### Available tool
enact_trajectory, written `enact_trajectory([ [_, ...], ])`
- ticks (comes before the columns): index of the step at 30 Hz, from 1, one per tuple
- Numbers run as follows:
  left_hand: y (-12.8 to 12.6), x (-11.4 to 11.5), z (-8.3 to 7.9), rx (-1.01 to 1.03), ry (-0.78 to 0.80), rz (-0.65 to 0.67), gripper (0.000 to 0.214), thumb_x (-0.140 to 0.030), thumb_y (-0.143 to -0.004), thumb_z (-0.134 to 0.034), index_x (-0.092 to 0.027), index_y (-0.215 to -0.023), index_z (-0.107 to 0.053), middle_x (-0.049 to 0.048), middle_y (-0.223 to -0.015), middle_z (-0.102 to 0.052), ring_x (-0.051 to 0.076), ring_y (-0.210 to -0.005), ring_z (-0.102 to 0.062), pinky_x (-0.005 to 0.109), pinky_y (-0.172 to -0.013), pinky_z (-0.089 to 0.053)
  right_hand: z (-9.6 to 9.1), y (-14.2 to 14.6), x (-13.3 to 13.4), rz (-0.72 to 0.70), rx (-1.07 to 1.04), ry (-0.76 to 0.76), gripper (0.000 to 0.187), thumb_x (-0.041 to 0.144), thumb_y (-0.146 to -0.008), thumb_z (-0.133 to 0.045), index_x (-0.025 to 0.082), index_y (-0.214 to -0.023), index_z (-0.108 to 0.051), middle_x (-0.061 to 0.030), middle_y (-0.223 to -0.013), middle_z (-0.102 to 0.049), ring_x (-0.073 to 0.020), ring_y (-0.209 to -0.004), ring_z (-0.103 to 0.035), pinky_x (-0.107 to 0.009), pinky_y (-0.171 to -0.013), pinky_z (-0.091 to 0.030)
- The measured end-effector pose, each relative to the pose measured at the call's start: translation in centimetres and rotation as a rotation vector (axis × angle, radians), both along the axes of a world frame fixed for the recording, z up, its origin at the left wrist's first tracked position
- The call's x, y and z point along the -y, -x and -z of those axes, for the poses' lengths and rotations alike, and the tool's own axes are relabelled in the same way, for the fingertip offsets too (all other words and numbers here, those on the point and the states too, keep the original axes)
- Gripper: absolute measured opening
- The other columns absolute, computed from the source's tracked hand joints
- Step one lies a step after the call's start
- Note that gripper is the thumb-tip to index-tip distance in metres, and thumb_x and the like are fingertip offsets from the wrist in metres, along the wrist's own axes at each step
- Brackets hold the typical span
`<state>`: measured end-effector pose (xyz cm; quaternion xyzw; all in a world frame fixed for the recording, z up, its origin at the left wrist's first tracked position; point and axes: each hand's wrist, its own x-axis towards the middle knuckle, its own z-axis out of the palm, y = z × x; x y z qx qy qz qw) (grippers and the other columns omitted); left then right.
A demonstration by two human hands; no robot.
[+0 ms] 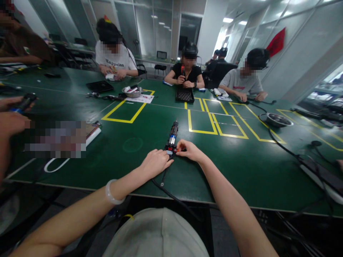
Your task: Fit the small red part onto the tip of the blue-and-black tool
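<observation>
On the green table in front of me lies an electric screwdriver (173,138) with its casing opened. Its bit points away from me, and the silver-and-blue motor is exposed. My left hand (157,162) is closed over the near end, its fingers holding the body down beside a small grey piece. At the right side of the screwdriver, my right hand (189,150) pinches a small orange-red part (177,151), mostly hidden by the fingertips. A black cord (171,195) runs from under my left hand over the table edge.
Yellow tape rectangles (202,132) mark the table ahead. A bowl of parts (132,91) and a black tray (184,95) stand farther off. Another bowl (277,120) is at the right. Co-workers sit across; a person's hand (17,121) holds a dark tool at the left.
</observation>
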<state>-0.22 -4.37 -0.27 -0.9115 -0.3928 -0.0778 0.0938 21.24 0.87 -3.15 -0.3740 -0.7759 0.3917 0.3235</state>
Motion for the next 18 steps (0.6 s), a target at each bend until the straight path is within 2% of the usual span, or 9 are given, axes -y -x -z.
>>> enact_trajectory([
  [6,0.04,0.30,-0.30,0.010,0.014,0.005,0.039,-0.039,-0.096,-0.042,-0.015,-0.081,-0.069,0.0070,-0.085,-0.070,0.021,-0.082,-0.063,0.034,-0.069,-0.039,-0.14,0.17,0.23,0.026,0.019,0.042,0.021,0.026,-0.073,-0.071,0.017,-0.084,-0.056,0.0040,-0.068,-0.053,-0.0102,-0.060,-0.046,-0.022,-0.057,-0.035],
  [11,0.07,0.33,-0.35,0.011,0.018,0.004,0.039,-0.039,-0.096,-0.041,-0.015,-0.081,-0.069,0.0071,-0.085,-0.070,0.021,-0.081,-0.063,0.034,-0.069,-0.039,-0.07,0.29,0.38,-0.002,-0.052,0.084,0.022,0.027,-0.076,-0.069,0.016,-0.090,-0.056,0.0017,-0.073,-0.058,-0.0107,-0.062,-0.051,-0.023,-0.059,-0.039],
  [18,0.09,0.36,-0.42,0.028,0.037,0.005,0.041,-0.039,-0.097,-0.040,-0.015,-0.082,-0.070,0.0075,-0.087,-0.070,0.020,-0.083,-0.062,0.033,-0.071,-0.039,0.05,0.39,0.35,0.003,-0.075,0.089,0.018,0.029,-0.079,-0.066,0.016,-0.087,-0.057,-0.0010,-0.078,-0.063,-0.0107,-0.063,-0.052,-0.023,-0.061,-0.041],
])
